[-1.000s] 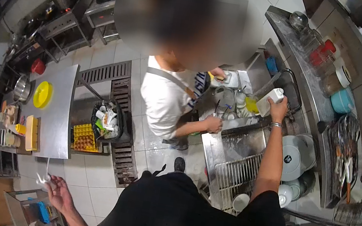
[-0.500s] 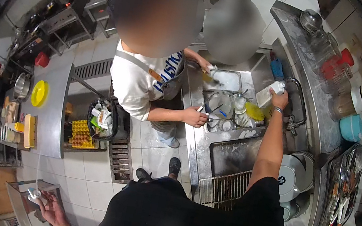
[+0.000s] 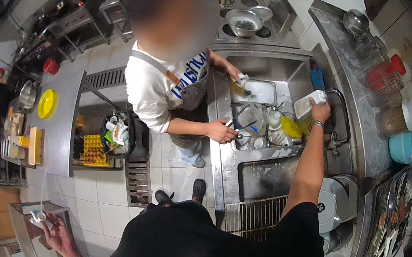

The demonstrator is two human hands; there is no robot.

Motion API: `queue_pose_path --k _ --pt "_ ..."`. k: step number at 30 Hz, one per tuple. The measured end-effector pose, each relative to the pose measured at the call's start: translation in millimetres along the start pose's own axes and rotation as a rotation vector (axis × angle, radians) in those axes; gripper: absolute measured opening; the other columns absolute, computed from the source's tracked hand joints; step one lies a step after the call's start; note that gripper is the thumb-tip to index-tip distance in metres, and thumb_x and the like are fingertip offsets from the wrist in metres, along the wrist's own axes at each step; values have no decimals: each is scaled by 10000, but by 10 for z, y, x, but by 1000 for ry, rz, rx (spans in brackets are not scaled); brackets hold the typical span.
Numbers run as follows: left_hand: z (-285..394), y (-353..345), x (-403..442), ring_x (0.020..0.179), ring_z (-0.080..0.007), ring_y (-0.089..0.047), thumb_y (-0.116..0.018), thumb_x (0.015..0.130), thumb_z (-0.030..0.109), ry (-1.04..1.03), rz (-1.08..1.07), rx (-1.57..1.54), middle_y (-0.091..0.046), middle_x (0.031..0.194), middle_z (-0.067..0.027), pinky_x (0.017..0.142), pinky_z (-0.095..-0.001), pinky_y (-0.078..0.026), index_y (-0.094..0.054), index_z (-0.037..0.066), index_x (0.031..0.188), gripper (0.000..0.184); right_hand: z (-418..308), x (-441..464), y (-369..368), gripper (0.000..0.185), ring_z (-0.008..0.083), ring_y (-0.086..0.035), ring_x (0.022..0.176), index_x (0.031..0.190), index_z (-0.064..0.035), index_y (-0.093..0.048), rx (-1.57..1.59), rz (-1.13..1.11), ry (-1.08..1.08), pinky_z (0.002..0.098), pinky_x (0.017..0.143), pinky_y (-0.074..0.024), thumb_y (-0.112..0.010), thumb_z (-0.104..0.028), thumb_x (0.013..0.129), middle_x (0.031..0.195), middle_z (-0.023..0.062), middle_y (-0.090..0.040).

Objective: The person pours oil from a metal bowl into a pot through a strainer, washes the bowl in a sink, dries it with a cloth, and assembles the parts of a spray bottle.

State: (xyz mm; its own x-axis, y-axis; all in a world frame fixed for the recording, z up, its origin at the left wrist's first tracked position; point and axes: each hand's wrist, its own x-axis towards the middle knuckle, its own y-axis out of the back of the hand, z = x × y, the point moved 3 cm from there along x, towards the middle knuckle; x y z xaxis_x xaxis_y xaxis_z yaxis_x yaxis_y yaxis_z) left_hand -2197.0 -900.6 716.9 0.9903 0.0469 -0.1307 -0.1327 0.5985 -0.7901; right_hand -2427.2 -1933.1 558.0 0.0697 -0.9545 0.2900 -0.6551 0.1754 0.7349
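Observation:
My right hand [image 3: 321,111] is closed around the end of a white plastic bottle [image 3: 305,106], held tilted over the far side of the sink. Out to the lower left, my left hand [image 3: 59,236] has its fingers curled about a white pump top [image 3: 40,217] with a bit of blue and a long thin tube. Beneath the bottle, a yellow-green item [image 3: 290,127] lies among glasses and clear containers in the sink [image 3: 295,149]. Across from me a co-worker's hand [image 3: 221,131] grips a thin utensil, while their other hand [image 3: 234,73] holds a whitish cloth or sponge near a metal pan [image 3: 263,93].
A faucet [image 3: 333,144] stands at the sink's back right, beside a blue holder [image 3: 316,77]. Jars and jugs line the steel shelf [image 3: 374,135]. A wire rack [image 3: 255,217] and stacked plates [image 3: 329,203] sit near my right arm. A bin [image 3: 117,135] stands behind the co-worker.
The co-worker's head has shifted left, and another blurred patch is gone, revealing a metal bowl on the counter beyond the sink. My hands keep hold of the bottle and pump top, barely moved.

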Motion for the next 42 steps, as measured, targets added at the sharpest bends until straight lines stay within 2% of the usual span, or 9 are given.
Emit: queue_pose_path --k 14,20,22,28,32,34,37,41,42 --pt "-16 -138 -147 1114 -288 -571 -565 989 170 -27 14 -27 -605 1176 -217 1006 -410 -433 -487 -53 1302 392 -99 -55 64 788 394 -626 1085 1197 33 -620 53 -25 -11 435 939 -476 -884 -423 611 1138 243 -665" --pt "-41 -240 -238 1097 -289 -575 -566 990 182 -74 65 -5 -609 1144 -217 994 -421 -441 -473 -42 1312 402 152 99 -110 759 397 -628 1067 1203 -18 -634 -39 74 10 441 937 -475 -877 -428 612 1134 227 -670" --pt "-44 -252 -241 1092 -288 -575 -566 990 185 -92 66 11 -609 1135 -215 988 -421 -444 -476 -39 1310 401 219 138 -160 792 424 -586 1137 1230 -12 -611 -7 -9 0 466 985 -448 -865 -442 615 1205 242 -636" --pt "-55 -245 -240 1068 -279 -573 -570 990 193 -94 123 -22 -607 1116 -203 961 -417 -447 -483 -38 1299 395 170 114 -108 842 424 -581 1150 1274 18 -575 0 -78 -41 455 1003 -441 -861 -435 623 1220 259 -623" --pt "-25 -227 -226 1064 -280 -571 -578 986 184 -85 71 -9 -603 1122 -204 961 -412 -444 -479 -62 1289 403 157 111 -114 784 424 -589 1129 1242 -6 -598 -43 50 22 457 986 -450 -860 -419 629 1197 249 -635" --pt "-5 -196 -219 1064 -281 -570 -580 984 178 -77 77 -14 -602 1123 -204 963 -410 -443 -478 -67 1290 405 186 105 -116 839 397 -629 1058 1215 25 -608 -56 108 30 449 925 -474 -882 -465 592 1106 233 -676" --pt "0 -190 -216 1076 -285 -570 -581 982 168 -76 59 16 -603 1130 -209 976 -411 -442 -480 -60 1294 399 100 34 -29 675 401 -628 1062 1150 -22 -652 12 -27 -11 447 938 -476 -874 -381 624 1123 233 -669" --pt "-24 -212 -175 1095 -291 -570 -576 983 167 -51 28 -11 -610 1140 -219 998 -417 -438 -484 -47 1298 392 55 -49 19 669 389 -639 1045 1136 -28 -661 1 -15 5 437 926 -482 -888 -371 608 1104 224 -678" --pt "-23 -214 -165 1099 -293 -571 -574 984 167 -50 20 -4 -613 1142 -221 1003 -418 -436 -486 -42 1301 390 89 -52 -12 764 380 -636 1054 1177 1 -628 7 -14 5 435 932 -478 -892 -412 592 1107 229 -675"
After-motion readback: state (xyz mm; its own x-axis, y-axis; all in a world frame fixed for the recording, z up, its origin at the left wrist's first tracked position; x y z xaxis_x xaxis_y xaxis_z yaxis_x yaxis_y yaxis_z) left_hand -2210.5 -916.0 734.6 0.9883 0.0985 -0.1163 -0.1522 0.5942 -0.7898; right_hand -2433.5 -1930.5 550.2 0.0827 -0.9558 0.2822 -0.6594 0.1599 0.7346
